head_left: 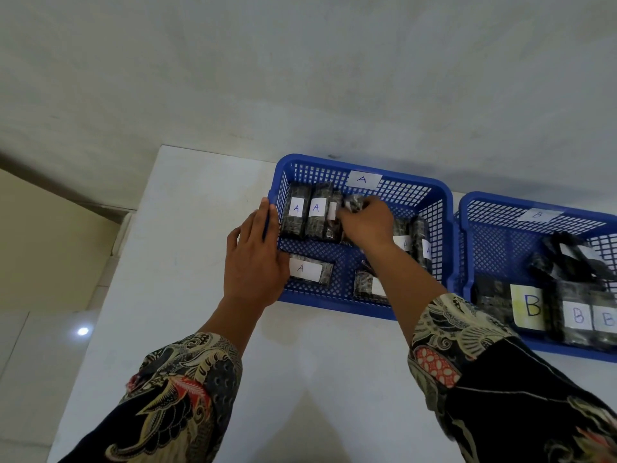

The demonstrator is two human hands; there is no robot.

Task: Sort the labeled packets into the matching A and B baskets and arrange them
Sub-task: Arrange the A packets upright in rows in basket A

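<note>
with the left hand [255, 259] flat against the a basket [364, 297] rim at nine o'clock, the right hand [365, 223] pinching a packet [354, 202] should seat it upright beside the row [305, 215] at eleven o'clock, label facing up.

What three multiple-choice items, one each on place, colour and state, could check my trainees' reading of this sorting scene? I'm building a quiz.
1. Where does the left hand rest?
A. on the A basket's left rim
B. inside the B basket
C. flat on the table

2. What colour are both baskets?
A. red
B. blue
C. green

3. What is the right hand doing?
A. hanging idle
B. pressing the wall
C. gripping a dark packet

Key: 1 A, its fingers lie along the A basket edge; 2 B, the B basket is blue too; 3 C, its fingers curl round a packet.
</note>
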